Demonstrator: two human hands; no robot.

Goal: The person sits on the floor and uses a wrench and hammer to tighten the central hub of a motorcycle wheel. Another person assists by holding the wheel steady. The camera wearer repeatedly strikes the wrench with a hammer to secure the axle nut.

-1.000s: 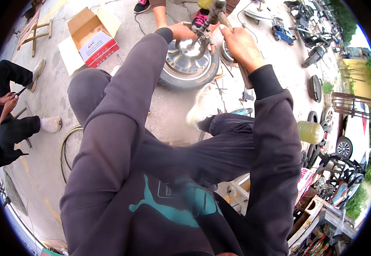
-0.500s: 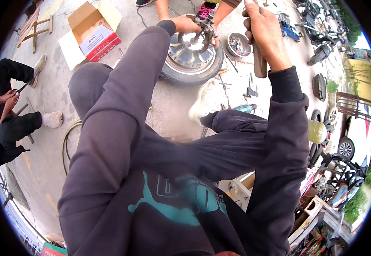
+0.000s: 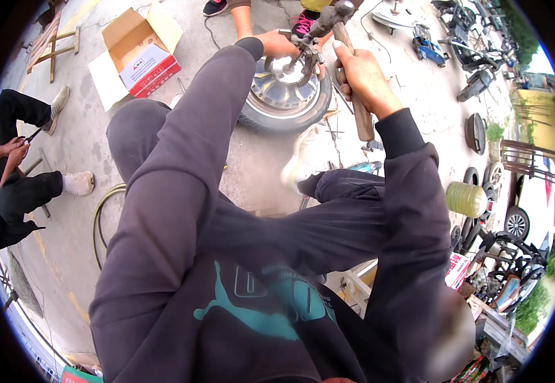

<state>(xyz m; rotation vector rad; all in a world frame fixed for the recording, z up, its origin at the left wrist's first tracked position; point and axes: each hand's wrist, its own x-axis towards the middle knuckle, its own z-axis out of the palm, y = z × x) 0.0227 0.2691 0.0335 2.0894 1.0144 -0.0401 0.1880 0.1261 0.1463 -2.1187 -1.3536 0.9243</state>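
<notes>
My right hand (image 3: pixel 365 76) is wrapped round the wooden handle of a hammer (image 3: pixel 342 38). Its steel head is over the top of a metal puller (image 3: pixel 307 51); whether they touch I cannot tell. The puller stands on the hub of a motor wheel (image 3: pixel 284 96) with a black tyre, lying flat on the ground. My left hand (image 3: pixel 276 43) is closed on the puller's side, its fingertips partly hidden. A co-worker's bare forearm (image 3: pixel 242 20) comes down beside my left cuff, and their other hand is mostly hidden behind the puller.
An open cardboard box (image 3: pixel 138 60) stands at the far left. Another person (image 3: pixel 19 147) sits at the left edge holding a dark tool. A hose (image 3: pixel 102 214) curls near my knee. To the right are a jug of yellowish liquid (image 3: pixel 467 200), a loose tyre (image 3: pixel 475 133) and scooter parts (image 3: pixel 478 51).
My right hand has come down and left with the hammer, bringing its head into view above the puller. My left hand stays at the puller.
</notes>
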